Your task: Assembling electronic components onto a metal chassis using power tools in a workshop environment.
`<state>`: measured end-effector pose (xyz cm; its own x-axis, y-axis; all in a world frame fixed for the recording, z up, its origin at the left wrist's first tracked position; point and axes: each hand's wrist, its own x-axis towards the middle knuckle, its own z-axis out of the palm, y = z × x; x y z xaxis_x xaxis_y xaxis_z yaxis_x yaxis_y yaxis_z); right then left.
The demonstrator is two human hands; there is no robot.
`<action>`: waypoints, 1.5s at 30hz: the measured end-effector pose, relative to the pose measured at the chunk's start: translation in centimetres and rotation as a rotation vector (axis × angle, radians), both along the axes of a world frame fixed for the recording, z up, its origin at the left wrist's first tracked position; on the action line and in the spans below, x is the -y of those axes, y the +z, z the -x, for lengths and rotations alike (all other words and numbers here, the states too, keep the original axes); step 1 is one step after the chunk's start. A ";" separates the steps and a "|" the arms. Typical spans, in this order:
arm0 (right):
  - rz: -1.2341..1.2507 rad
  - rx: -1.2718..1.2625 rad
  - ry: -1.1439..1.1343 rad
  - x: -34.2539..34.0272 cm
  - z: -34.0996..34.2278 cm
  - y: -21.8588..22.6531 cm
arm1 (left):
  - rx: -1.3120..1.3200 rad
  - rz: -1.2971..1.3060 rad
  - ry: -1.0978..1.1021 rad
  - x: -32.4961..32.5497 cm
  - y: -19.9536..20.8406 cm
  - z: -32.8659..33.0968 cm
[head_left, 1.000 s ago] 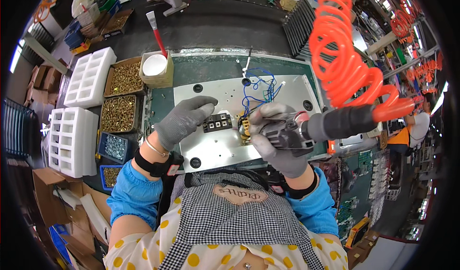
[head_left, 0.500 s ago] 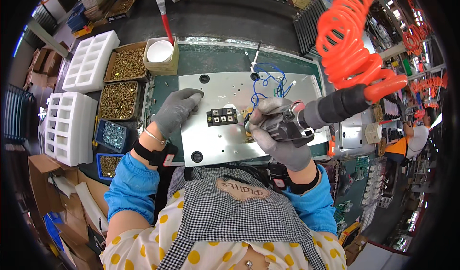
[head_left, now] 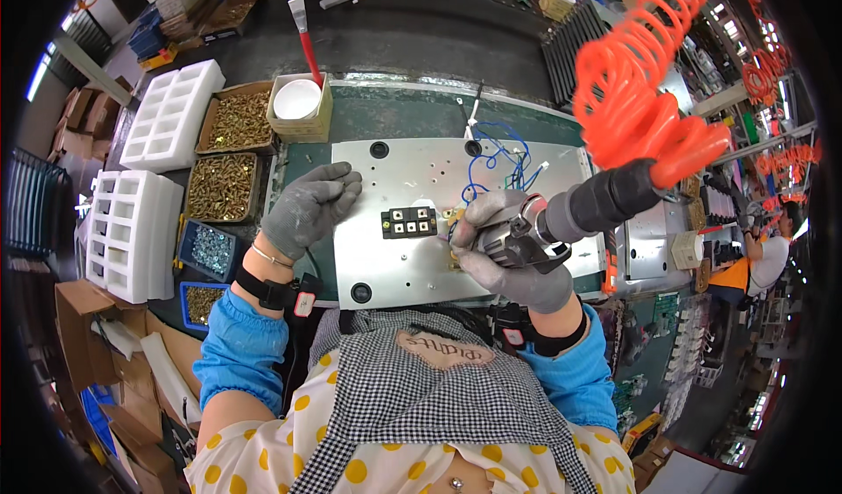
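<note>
My left hand [head_left: 309, 211], in a grey glove, hovers by the left edge of a flat metal plate [head_left: 373, 262]. Its fingers are curled in, and anything between them is hidden. My gloved right hand [head_left: 513, 262] is wrapped round an air screwdriver [head_left: 517, 235], whose dark connector leads to an orange coiled hose [head_left: 618, 91]. The tool's tip is covered by my fingers, over the right half of the plate. Between my hands a black module with several metal terminals [head_left: 409, 223] lies on the plate. Thin blue wires [head_left: 502, 156] loop behind the tool.
At the left stand boxes of brass-coloured screws [head_left: 221, 187], a blue bin of silvery hardware [head_left: 208, 248] and white foam trays [head_left: 132, 235]. A brush [head_left: 304, 42] stands up by a white cup [head_left: 297, 99] behind the plate. Another person [head_left: 763, 262] works far right.
My left hand has drawn back slightly to the left and its fingers have curled in more. My right hand and the screwdriver have shifted a little; the view has moved slightly.
</note>
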<state>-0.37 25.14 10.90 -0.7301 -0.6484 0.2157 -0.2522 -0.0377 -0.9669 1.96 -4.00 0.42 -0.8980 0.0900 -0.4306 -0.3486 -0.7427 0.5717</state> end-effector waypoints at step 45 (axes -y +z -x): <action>0.821 0.319 -0.441 0.5 0.5 3.7 | -0.576 1.163 -0.313 -8.4 6.1 -2.2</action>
<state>-0.84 24.63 14.59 -0.9728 -0.0412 0.2280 -0.1364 -0.6937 -0.7073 4.16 4.39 6.54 -0.9856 0.1658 0.0344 0.0899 0.3401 0.9361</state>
